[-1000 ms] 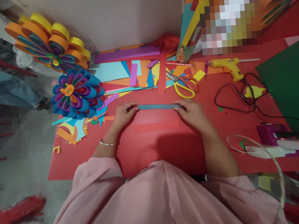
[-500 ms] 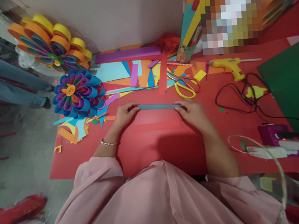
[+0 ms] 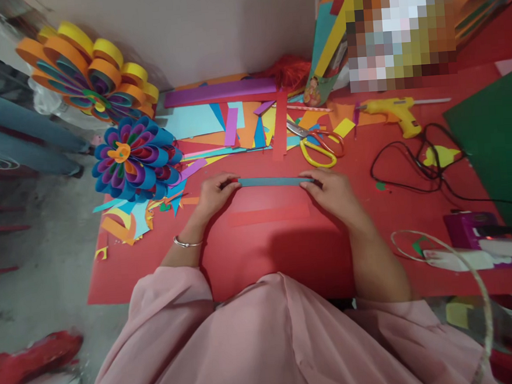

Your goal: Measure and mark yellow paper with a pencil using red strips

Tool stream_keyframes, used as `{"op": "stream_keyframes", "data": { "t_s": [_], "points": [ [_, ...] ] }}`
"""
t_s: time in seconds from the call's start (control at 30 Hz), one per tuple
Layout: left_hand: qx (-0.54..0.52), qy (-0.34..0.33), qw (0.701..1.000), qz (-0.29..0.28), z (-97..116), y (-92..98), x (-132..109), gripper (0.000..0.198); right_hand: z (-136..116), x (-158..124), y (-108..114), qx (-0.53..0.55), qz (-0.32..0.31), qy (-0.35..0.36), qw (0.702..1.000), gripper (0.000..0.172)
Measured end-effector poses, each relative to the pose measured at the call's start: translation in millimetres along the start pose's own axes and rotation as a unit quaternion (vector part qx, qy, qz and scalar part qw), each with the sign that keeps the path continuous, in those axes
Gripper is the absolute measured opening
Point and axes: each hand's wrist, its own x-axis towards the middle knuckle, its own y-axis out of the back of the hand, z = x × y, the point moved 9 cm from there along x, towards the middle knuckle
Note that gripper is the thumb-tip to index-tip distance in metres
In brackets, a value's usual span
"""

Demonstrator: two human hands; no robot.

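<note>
A narrow teal paper strip [image 3: 269, 181] is stretched level between my two hands, above the red tabletop [image 3: 260, 259]. My left hand [image 3: 216, 193] pinches its left end between thumb and fingers. The right end is pinched the same way by my right hand [image 3: 328, 191]. Nearer to me, a red paper strip [image 3: 269, 215] lies flat on the table. Scissors [image 3: 316, 144] with one yellow and one red handle rest beyond my right hand, their blades pointing up and left.
Paper flowers, one blue and purple [image 3: 135, 159], one orange and yellow [image 3: 90, 75], stand at the left. Coloured paper pieces [image 3: 198, 121] lie along the back. At the right are a yellow glue gun [image 3: 393, 112], its black cable [image 3: 432, 176] and a purple box [image 3: 468, 224].
Almost nothing differs. The whole view has shifted slightly, while both hands keep holding the teal strip in the same place over the table.
</note>
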Motion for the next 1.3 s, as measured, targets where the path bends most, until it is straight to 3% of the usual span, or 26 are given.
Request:
{"op": "stream_keyframes", "data": {
  "t_s": [0.8,0.9,1.07,1.2,1.3],
  "points": [
    [-0.024,0.012,1.0,0.004,-2.5,4.2,2.1,0.018,4.5,-0.6,4.8,-0.006,0.005,-0.026,1.0,0.024],
    [-0.049,0.039,0.998,0.026,-10.1,20.4,-0.5,0.021,12.6,-2.3,16.2,-0.025,0.024,-0.051,0.998,0.025],
    [-0.085,0.1,0.989,0.074,-15.6,64.7,-17.4,0.028,16.8,-5.3,33.1,-0.075,0.037,-0.062,0.995,0.029],
    [-0.115,0.145,0.979,0.082,-8.8,84.8,-36.3,0.029,1.2,-11.9,44.7,-0.152,0.081,-0.069,0.983,0.032],
    [-0.151,0.149,0.973,0.089,-0.7,89.7,-46.8,0.027,-17.5,-24.7,51.9,-0.108,0.141,-0.054,0.983,0.032]
  ]
}}
